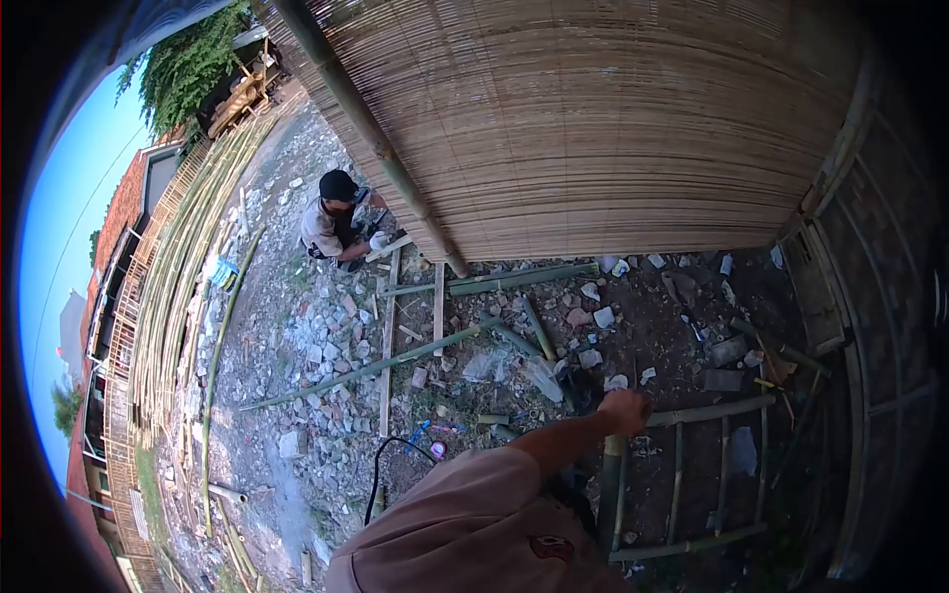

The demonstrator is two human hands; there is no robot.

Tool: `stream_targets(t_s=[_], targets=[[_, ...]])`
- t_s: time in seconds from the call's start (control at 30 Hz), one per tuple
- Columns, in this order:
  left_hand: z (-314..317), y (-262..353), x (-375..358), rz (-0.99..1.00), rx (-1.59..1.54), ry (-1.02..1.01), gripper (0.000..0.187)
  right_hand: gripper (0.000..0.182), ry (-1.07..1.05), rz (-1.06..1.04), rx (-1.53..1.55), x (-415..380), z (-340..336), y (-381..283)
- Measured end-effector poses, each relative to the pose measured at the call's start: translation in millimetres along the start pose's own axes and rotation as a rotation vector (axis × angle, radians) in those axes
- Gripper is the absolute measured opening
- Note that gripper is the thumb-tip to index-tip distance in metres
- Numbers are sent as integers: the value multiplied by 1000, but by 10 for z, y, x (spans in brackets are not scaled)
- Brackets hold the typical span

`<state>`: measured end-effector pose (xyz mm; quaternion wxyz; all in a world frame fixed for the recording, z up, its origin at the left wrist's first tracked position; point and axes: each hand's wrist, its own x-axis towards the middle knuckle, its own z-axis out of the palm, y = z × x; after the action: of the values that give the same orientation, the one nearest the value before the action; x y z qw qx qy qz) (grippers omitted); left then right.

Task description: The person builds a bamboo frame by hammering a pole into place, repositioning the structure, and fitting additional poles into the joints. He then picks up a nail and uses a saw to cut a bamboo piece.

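Observation:
My left hand (626, 411) is closed at the upper left corner of a ladder-like bamboo frame (712, 407), where a thick upright pole (611, 484) meets the top bar. Its fingers look wrapped round the bamboo. The forearm and beige sleeve (445, 504) reach in from the lower left. Several thin bamboo bars run between the frame's top and bottom rails over dark ground. My right hand does not show.
A large woven bamboo panel (613, 128) hangs ahead. A co-worker (331, 222) in a cap and white glove crouches beside wooden strips (390, 346). Cut bamboo (524, 280), rubble, a black cable (379, 469) and a tape roll (438, 450) lie around; long poles (178, 296) are stacked left.

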<state>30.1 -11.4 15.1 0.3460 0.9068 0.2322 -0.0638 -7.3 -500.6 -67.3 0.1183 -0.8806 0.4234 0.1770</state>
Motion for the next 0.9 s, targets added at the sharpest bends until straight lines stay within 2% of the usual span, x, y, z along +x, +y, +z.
stream_targets(t_s=[0.33,0.4,0.53,0.7,0.73,0.77,0.8,0.87,0.9], targets=[[-86,97,-36,35,1,22,30,72,10,55,-1,-96,57,330],[-27,3,33,44,35,18,29,73,16,86,-14,-55,45,562],[26,12,27,61,28,49,34,73,83,166,-62,-49,-18,1290],[44,-16,36,71,-28,72,26,73,253,259,-253,183,353,2544],[63,-50,58,81,-50,90,26,73,297,269,-280,-42,304,2487],[90,-63,63,89,-71,116,25,76,211,283,-214,-149,167,2364],[72,-54,64,103,-77,80,25,79,126,302,-148,-573,-194,1828],[17,-8,19,55,-105,137,28,85,75,343,72,-738,-303,1653],[-3,0,20,71,-104,97,28,85,84,342,138,-785,-313,1605]])
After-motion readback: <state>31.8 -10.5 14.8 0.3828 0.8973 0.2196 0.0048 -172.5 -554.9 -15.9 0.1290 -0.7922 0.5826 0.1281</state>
